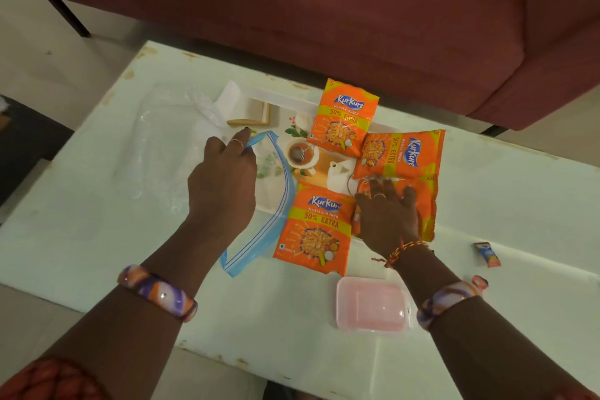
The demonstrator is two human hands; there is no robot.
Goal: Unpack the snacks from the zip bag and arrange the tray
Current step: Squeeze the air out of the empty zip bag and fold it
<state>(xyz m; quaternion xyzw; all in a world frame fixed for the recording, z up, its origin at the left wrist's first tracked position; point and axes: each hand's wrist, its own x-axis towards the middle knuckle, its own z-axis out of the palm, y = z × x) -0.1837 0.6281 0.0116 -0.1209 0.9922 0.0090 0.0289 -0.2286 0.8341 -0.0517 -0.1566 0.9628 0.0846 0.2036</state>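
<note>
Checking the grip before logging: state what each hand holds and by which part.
The left hand pinches the zip bag by its blue zipper strip at the mouth. The right hand holds nothing; it rests flat on an orange snack packet.

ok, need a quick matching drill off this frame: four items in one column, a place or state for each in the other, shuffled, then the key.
Items
1. zip bag
2. pink container
3. right hand
4. small wrapper

Places or states
A. lying alone on the table to the right of the tray
B. fingers spread flat on a snack packet
C. blue seal edge pinched by the left hand
D. on the table in front of the tray, nearest the person

Pairs: 1-C, 2-D, 3-B, 4-A
</note>
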